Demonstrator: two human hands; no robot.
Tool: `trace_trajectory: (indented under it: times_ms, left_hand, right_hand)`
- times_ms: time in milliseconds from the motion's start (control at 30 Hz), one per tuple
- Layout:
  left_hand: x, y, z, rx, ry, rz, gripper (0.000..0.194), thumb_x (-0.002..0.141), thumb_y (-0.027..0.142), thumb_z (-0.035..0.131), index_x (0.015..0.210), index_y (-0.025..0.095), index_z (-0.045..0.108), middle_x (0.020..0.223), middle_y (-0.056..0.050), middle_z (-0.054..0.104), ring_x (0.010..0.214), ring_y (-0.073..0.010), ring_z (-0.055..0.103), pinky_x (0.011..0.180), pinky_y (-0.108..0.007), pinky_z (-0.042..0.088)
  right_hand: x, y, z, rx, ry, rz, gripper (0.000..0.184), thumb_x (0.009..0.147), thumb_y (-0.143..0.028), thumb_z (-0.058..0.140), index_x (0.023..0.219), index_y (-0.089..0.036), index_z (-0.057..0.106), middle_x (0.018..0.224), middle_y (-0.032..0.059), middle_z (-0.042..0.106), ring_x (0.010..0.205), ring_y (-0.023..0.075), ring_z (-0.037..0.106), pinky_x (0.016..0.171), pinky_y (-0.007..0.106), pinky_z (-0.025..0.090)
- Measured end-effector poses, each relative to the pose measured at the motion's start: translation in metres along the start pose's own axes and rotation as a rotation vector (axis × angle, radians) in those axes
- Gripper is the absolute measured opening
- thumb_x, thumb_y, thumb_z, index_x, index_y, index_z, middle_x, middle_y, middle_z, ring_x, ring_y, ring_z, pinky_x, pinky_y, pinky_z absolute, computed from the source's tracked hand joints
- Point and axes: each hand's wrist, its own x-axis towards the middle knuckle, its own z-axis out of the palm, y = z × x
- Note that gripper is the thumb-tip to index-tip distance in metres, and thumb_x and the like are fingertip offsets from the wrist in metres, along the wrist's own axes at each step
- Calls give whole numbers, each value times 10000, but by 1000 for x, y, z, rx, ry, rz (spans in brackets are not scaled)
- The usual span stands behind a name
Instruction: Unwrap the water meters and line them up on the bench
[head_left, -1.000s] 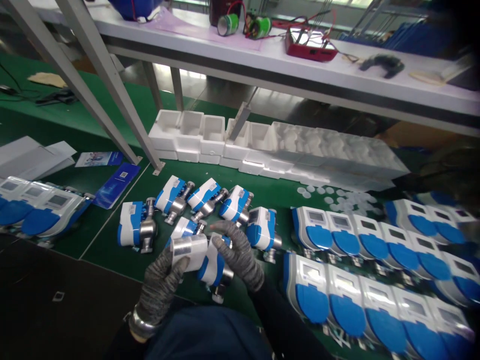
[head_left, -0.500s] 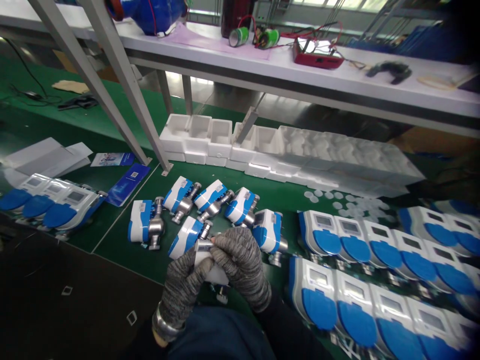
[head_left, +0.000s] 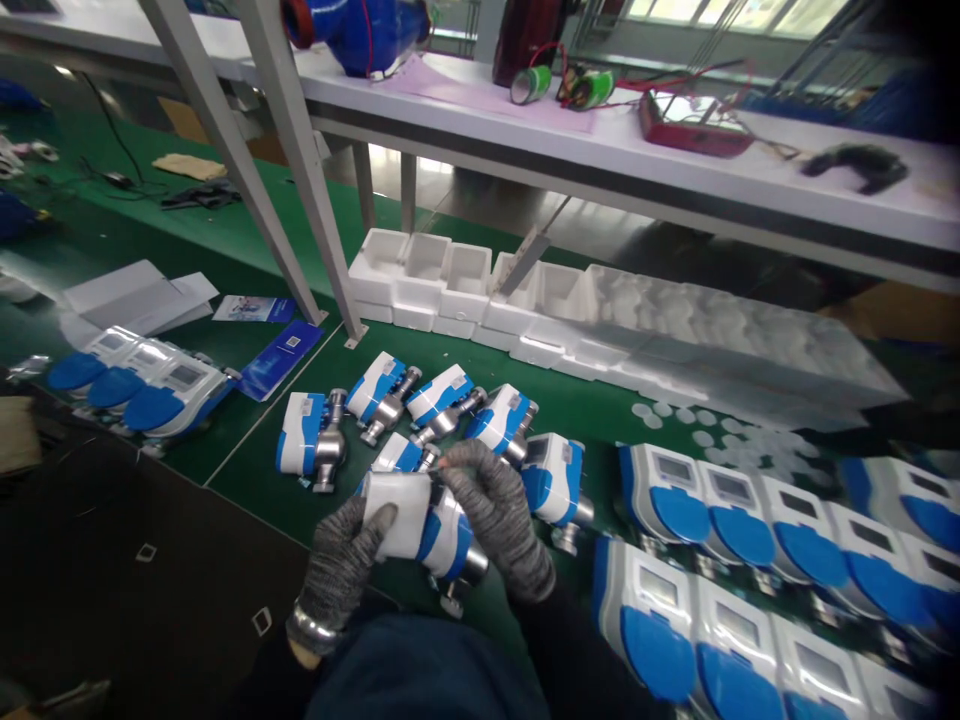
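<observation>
Gloved left hand [head_left: 341,555] clamped on a white sheet [head_left: 397,515], lower centre of the frame, its thumb across the face of the sheet. The gloved right hand [head_left: 499,510] reaches in from the right, fingertips near the sheet's upper right corner; whether they pinch anything cannot be told. Just right of the sheet, and partly hidden by it, lies a blue-and-white meter [head_left: 446,540] with a metal pipe body. Further meters of the kind lie above and to either side on the green table [head_left: 577,410]. Lower right: display meters [head_left: 660,635] in rows, blue covers facing up. Centre right: clear discs [head_left: 757,445], scattered below the white foam boxes [head_left: 551,335]. Left: a blue leaflet [head_left: 281,360] beside three more display meters.
</observation>
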Motion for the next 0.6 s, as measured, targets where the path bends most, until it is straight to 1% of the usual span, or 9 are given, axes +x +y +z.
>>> trace_trajectory:
  times_ms: [67, 100, 133, 200, 267, 300, 400, 500, 600]
  left_hand:
    - [3, -14, -24, -26, 75, -109, 509, 755, 531, 695, 1104, 160, 702, 1120, -66, 719, 1059, -263, 655, 939, -350, 530]
    - [5, -21, -37, -25, 132, -142, 520, 731, 536, 715, 1082, 152, 709, 1102, -69, 724, 1050, -271, 657, 932, -355, 531]
    - [6, -26, -50, -22, 191, -162, 531, 705, 539, 734, 1062, 147, 713, 1087, -72, 728, 1041, -279, 658, 929, -362, 532]
    - [8, -34, -73, -29, 287, -197, 538, 672, 553, 750, 1026, 148, 720, 1045, -71, 738, 1012, -287, 663, 922, -380, 531]
    - [9, -38, -89, -27, 350, -228, 538, 670, 573, 739, 1011, 158, 722, 1000, -65, 742, 979, -285, 668, 926, -401, 523]
    - [9, -40, -95, -18, 371, -239, 532, 671, 578, 733, 1004, 163, 721, 984, -62, 742, 971, -284, 668, 938, -412, 515]
    - [8, -46, -102, 48, 417, -259, 507, 656, 558, 741, 973, 163, 722, 965, -63, 739, 1000, -301, 655, 994, -438, 473]
    - [8, -53, -100, 37, 410, -288, 498, 660, 534, 740, 990, 161, 716, 981, -64, 736, 1058, -313, 636, 1009, -431, 463]
    - [10, -57, -98, -6, 391, -321, 560, 643, 560, 746, 1017, 145, 704, 1004, -77, 732, 1080, -323, 625, 978, -417, 487]
  right_hand:
    - [18, 21, 3, -11, -54, 97, 108, 901, -236, 587, 986, -196, 641, 981, 23, 659, 933, 152, 619, 883, 321, 509]
    - [27, 34, 6, -22, -108, 131, 197, 894, -237, 588, 1084, -196, 623, 983, 24, 651, 924, 149, 613, 879, 318, 507]
    - [35, 47, 9, -38, -177, 166, 322, 880, -225, 593, 1201, -203, 576, 960, 18, 638, 892, 143, 607, 855, 313, 508]
    - [49, 74, 17, -95, -351, 251, 595, 833, -185, 613, 1393, -222, 418, 860, -11, 599, 768, 123, 578, 754, 288, 508]
    - [57, 95, 27, -171, -521, 350, 753, 797, -185, 648, 1467, -227, 308, 781, -36, 562, 686, 114, 543, 672, 265, 488]
    - [60, 102, 31, -212, -589, 391, 781, 783, -214, 680, 1469, -221, 307, 777, -34, 563, 687, 118, 543, 658, 263, 483]
    - [66, 114, 41, -312, -720, 440, 852, 738, -308, 757, 1463, -197, 324, 834, -7, 593, 746, 142, 565, 678, 274, 486]
    - [72, 117, 45, -375, -737, 416, 797, 745, -263, 730, 1445, -193, 357, 896, 16, 614, 788, 149, 571, 718, 284, 489]
    - [76, 119, 47, -434, -734, 402, 738, 741, -204, 691, 1420, -198, 400, 856, 9, 620, 760, 147, 569, 709, 282, 483]
